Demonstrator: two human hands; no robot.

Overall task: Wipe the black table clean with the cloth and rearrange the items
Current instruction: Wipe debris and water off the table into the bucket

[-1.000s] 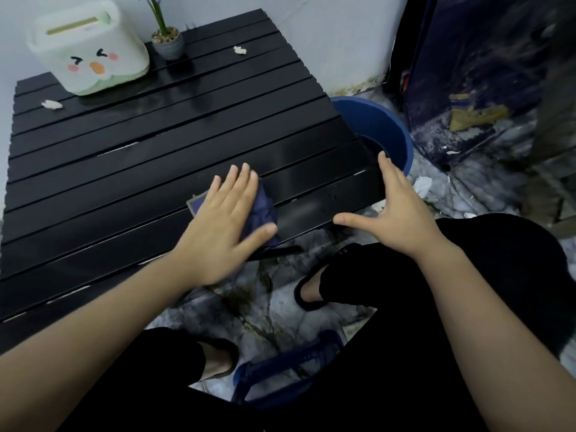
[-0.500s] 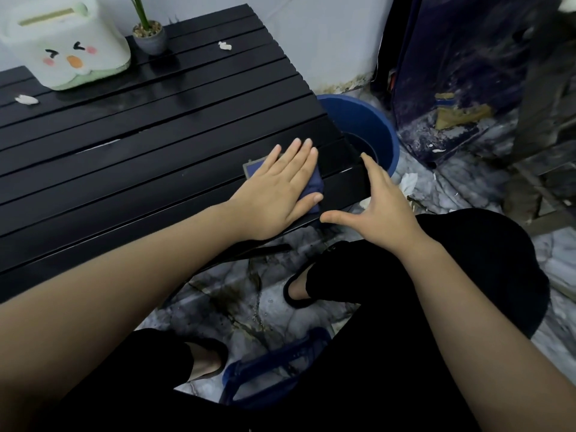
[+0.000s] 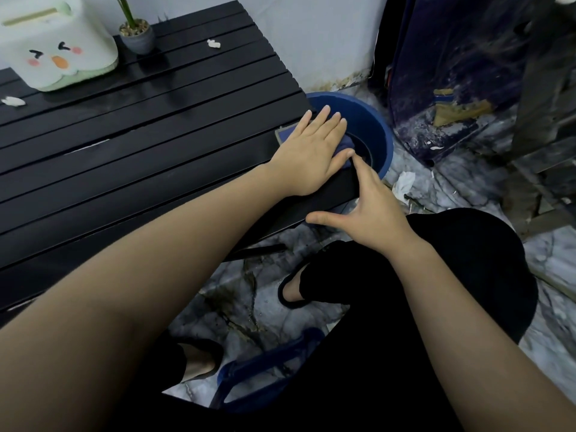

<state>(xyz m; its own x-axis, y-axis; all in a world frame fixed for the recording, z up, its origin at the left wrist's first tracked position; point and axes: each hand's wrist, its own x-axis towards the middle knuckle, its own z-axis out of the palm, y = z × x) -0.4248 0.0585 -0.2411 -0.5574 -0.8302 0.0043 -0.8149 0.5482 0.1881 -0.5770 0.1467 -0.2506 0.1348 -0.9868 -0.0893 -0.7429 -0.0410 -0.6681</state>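
Both my hands work at the tabletop (image 3: pixel 140 157) corner nearest the blue bucket (image 3: pixel 378 132): my left hand (image 3: pixel 307 157) presses flat, fingers straight, on the cloth (image 3: pixel 441 144), while my right hand (image 3: pixel 372 210), open and holding nothing, waits at the edge, probably to catch crumbs.

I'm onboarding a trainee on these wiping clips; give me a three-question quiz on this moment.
1. True or false: the left hand lies flat on the blue cloth at the right end of the black slatted table.
2. What sits on the floor just beyond that end of the table? A) a blue bucket B) a green basket C) a metal pan
3. Name the two white bits left on the tabletop.

Key
1. True; fingers are straight, no grip.
2. A
3. Paper scraps: one near the potted plant, one below the tissue box. The right hand hovers open off the table's corner.
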